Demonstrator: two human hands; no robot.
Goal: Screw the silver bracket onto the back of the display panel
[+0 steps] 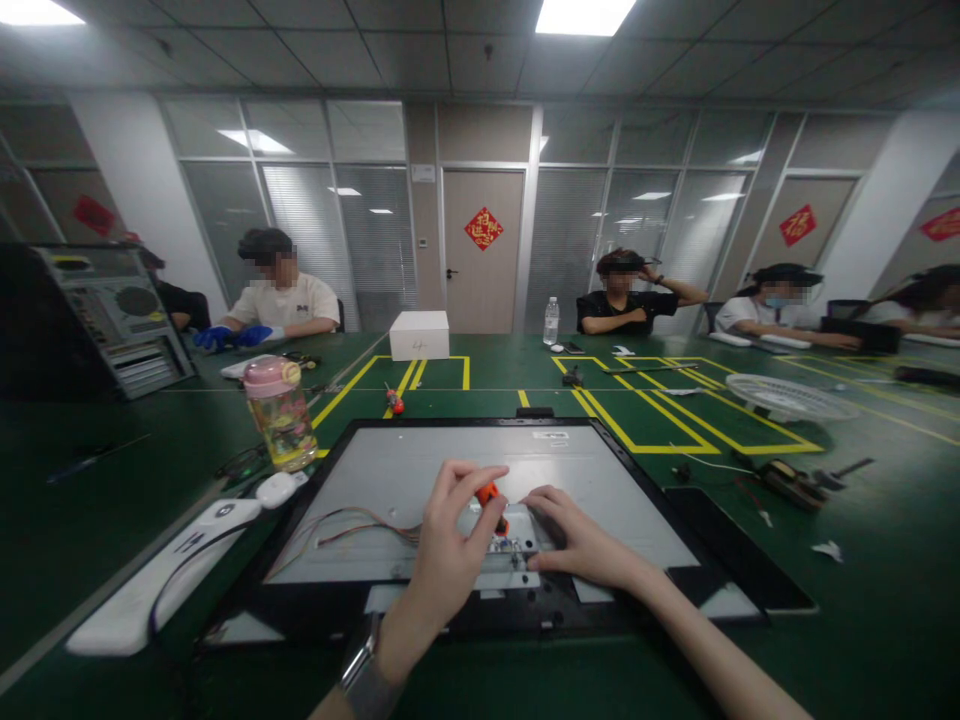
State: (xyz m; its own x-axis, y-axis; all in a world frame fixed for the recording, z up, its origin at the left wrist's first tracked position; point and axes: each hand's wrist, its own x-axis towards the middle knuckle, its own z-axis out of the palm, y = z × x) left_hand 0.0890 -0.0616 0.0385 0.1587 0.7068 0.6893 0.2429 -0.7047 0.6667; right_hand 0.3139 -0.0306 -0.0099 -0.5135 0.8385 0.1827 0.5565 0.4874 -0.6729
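A display panel (360, 475) with a grey metal back and black frame lies flat on the table in front of me. My left hand (454, 535) pinches the orange-red handle of a short screwdriver (487, 493) between thumb and fingers. The tool stands over a small metal plate with a circuit board (510, 547) near the panel's front edge; its tip is too small to make out. Against the plate's right side rests my right hand (585, 543), thumb and fingers apart. Thin coloured wires (360, 517) run left from the board area, partly behind my left hand.
Left of the panel are a white power strip (187, 560), a pink-lidded bottle (281, 415) and a computer case (112, 320). Behind it lie a red-handled tool (394, 402) and a white box (419, 335). To the right is a black slab (739, 550). Several people sit across the table.
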